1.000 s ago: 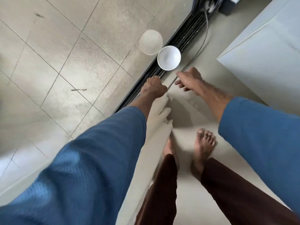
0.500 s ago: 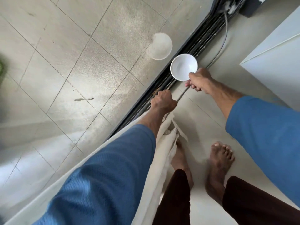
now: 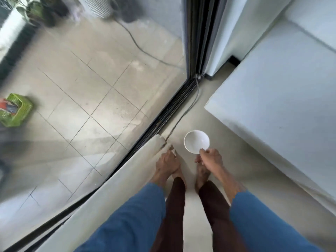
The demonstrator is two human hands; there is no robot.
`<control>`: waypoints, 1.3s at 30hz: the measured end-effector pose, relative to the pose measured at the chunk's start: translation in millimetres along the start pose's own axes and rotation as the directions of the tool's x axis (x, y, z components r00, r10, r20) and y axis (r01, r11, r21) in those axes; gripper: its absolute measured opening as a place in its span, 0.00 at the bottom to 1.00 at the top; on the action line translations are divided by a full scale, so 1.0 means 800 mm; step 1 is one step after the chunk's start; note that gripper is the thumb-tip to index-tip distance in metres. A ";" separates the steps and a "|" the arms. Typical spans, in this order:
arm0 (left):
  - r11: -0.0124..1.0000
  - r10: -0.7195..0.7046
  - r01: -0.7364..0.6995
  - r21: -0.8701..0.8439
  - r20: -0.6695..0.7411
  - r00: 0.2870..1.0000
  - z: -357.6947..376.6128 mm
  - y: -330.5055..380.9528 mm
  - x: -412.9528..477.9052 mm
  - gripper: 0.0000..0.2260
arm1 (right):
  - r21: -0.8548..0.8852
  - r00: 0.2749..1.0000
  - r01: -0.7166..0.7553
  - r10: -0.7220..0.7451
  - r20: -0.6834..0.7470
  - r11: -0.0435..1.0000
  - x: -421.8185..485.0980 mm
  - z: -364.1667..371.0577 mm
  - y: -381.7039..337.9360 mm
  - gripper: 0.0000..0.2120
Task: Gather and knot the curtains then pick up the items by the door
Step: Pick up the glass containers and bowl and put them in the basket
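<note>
A small white bowl hangs above the pale floor, gripped at its near rim by my right hand. My left hand is closed around the bottom edge of the cream curtain, which runs along the black sliding-door track towards the lower left. Both arms wear blue sleeves. My bare feet stand under the hands, partly hidden by them.
A grey cable lies along the track. A large white block of furniture fills the right side. Behind the glass door are a tiled balcony floor, a green basket and potted plants.
I have risen from a crouch, so the view is higher. My right hand lifted the white bowl off the floor by the track. My left hand kept its hold on the curtain.
</note>
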State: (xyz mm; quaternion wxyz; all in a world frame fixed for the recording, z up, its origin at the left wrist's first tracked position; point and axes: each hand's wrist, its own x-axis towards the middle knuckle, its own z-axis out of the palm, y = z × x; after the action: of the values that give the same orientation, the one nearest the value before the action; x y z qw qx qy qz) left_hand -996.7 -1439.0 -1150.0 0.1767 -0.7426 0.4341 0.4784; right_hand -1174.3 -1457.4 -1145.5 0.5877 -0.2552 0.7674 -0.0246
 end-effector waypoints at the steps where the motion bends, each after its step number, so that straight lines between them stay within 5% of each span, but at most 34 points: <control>1: 1.000 0.000 0.000 -0.001 -0.001 1.000 -0.003 0.007 -0.035 0.21 | 0.029 1.000 -0.008 0.008 0.000 1.000 -0.035 -0.013 0.000 0.16; 11: 0.988 0.148 -0.150 -0.031 -0.046 0.988 -0.051 0.037 -0.293 0.07 | 0.312 0.992 0.027 0.013 -0.126 0.950 -0.302 -0.086 0.024 0.17; 22: 0.911 0.399 -0.391 0.131 -0.043 0.916 0.025 -0.065 -0.432 0.14 | 0.586 0.950 0.114 0.085 -0.301 0.802 -0.519 -0.044 0.223 0.15; 32: 0.719 0.578 -0.584 0.376 0.143 0.804 0.168 -0.080 -0.597 0.07 | 0.805 0.894 0.115 0.293 -0.340 0.582 -0.643 -0.014 0.456 0.16; 39: 0.481 0.639 -0.648 0.591 0.269 0.720 0.310 -0.070 -0.680 0.08 | 0.909 0.811 0.140 0.481 -0.333 0.393 -0.667 -0.007 0.627 0.13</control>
State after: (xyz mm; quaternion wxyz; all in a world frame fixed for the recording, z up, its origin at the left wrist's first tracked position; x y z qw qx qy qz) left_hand -1179.6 -980.8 -807.9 0.2327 -0.4126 0.8157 0.3320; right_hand -1265.6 -798.5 -838.4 0.3802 0.2080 0.7849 -0.4429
